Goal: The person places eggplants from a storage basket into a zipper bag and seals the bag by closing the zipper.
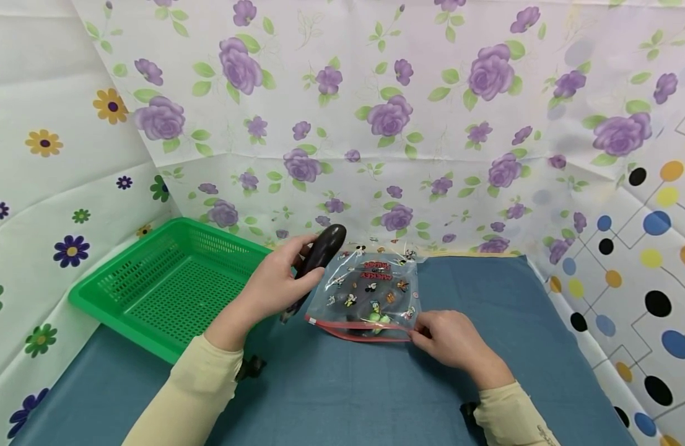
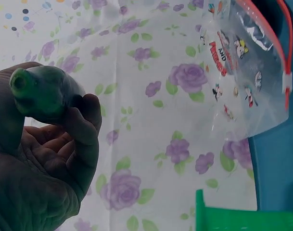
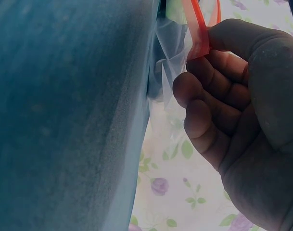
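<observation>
A dark, glossy eggplant is gripped by my left hand, raised beside the bag and tilted with its thick end up and away. In the left wrist view the stem end of the eggplant faces the camera between thumb and fingers. My right hand pinches the right end of the red zip edge on a clear printed zip bag. The bag's mouth faces me and gapes slightly. Inside it show a light green item and dark shapes, partly hidden by the print.
To the left stands a green plastic basket with perforated sides and floor. A blue cloth covers the table. Flowered sheeting rises behind it, with dotted sheeting on the right.
</observation>
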Demonstrator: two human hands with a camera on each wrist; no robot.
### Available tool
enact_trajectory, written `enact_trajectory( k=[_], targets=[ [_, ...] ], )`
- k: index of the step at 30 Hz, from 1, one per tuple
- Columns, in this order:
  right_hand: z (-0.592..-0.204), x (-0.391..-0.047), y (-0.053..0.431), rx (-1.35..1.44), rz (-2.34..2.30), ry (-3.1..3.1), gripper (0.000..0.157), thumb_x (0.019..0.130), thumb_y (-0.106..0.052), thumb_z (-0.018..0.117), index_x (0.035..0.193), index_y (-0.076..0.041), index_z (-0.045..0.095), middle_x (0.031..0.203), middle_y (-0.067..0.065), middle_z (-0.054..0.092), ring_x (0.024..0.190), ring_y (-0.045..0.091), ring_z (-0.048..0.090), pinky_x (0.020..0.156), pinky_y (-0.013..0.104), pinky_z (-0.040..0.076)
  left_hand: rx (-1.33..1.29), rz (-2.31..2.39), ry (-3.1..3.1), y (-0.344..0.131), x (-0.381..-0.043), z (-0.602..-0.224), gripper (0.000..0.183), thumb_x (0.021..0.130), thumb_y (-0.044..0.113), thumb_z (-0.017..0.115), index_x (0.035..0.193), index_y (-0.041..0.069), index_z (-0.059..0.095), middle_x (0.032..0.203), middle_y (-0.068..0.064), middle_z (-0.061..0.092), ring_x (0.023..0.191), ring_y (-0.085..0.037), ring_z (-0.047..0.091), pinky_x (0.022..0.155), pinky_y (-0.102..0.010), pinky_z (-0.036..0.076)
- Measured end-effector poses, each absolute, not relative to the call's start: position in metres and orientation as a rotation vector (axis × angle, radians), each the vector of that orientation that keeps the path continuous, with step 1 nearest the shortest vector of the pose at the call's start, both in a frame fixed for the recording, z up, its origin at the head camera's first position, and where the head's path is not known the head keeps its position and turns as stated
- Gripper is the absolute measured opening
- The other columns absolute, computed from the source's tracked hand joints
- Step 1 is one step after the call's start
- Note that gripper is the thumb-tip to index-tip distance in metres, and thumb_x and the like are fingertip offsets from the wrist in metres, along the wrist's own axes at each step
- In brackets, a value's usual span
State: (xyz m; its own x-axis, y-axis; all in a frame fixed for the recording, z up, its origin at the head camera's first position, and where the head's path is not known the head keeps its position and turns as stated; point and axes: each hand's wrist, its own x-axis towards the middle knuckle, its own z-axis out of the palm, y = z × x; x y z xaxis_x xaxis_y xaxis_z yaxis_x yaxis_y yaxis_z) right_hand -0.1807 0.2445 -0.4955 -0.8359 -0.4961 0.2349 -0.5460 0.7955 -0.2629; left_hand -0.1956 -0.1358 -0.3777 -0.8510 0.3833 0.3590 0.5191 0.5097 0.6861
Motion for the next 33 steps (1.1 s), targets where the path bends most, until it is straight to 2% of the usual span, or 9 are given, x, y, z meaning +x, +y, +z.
enact_trajectory(
  k=[6,14,22,29,33],
  targets=[
    [-0.495,-0.181,0.245,0.824,0.478,-2.828,0.024,0.101,-0.022,0.083,0.081,-0.028,0.071,0.069,-0.019,0.055,0.056,-0.004,0.043,0.055,0.027,0.041,-0.777,-1.240,-2.630,-0.129,-0.194,-0.388,0.065,0.108,0.024,0.075,0.165,0.009,0.050,0.126,-0.009,0.071,0.093,-0.017,0.068,0.062,-0.038,0.056],
    [-0.494,-0.180,0.244,0.813,0.479,-2.837,0.025,0.101,-0.023,0.084,0.081,-0.028,0.070,0.069,-0.019,0.056,0.056,-0.003,0.043,0.055,0.028,0.040,-0.817,-1.202,-2.692,-0.122,-0.195,-0.399,0.066,0.110,0.029,0.071,0.168,0.010,0.046,0.129,-0.009,0.070,0.098,-0.018,0.069,0.071,-0.038,0.058],
    [-0.493,-0.179,0.243,0.819,0.495,-2.835,0.025,0.102,-0.023,0.083,0.081,-0.029,0.071,0.069,-0.019,0.055,0.056,-0.003,0.043,0.055,0.028,0.040,-0.823,-1.184,-2.759,-0.116,-0.192,-0.405,0.065,0.111,0.032,0.070,0.168,0.011,0.046,0.129,-0.007,0.070,0.096,-0.016,0.069,0.073,-0.039,0.058],
    [-0.493,-0.179,0.244,0.819,0.486,-2.835,0.024,0.102,-0.023,0.083,0.082,-0.028,0.071,0.069,-0.019,0.055,0.056,-0.003,0.042,0.055,0.028,0.040,-0.835,-1.174,-2.779,-0.111,-0.190,-0.411,0.064,0.111,0.032,0.070,0.168,0.013,0.048,0.142,-0.008,0.067,0.106,-0.020,0.070,0.081,-0.043,0.059],
    [-0.494,-0.180,0.244,0.823,0.489,-2.830,0.024,0.102,-0.023,0.083,0.082,-0.029,0.071,0.070,-0.020,0.056,0.056,-0.004,0.042,0.055,0.028,0.040,-0.829,-1.158,-2.799,-0.109,-0.190,-0.417,0.063,0.110,0.033,0.070,0.167,0.014,0.049,0.143,-0.007,0.067,0.107,-0.020,0.070,0.081,-0.043,0.059]
  ],
)
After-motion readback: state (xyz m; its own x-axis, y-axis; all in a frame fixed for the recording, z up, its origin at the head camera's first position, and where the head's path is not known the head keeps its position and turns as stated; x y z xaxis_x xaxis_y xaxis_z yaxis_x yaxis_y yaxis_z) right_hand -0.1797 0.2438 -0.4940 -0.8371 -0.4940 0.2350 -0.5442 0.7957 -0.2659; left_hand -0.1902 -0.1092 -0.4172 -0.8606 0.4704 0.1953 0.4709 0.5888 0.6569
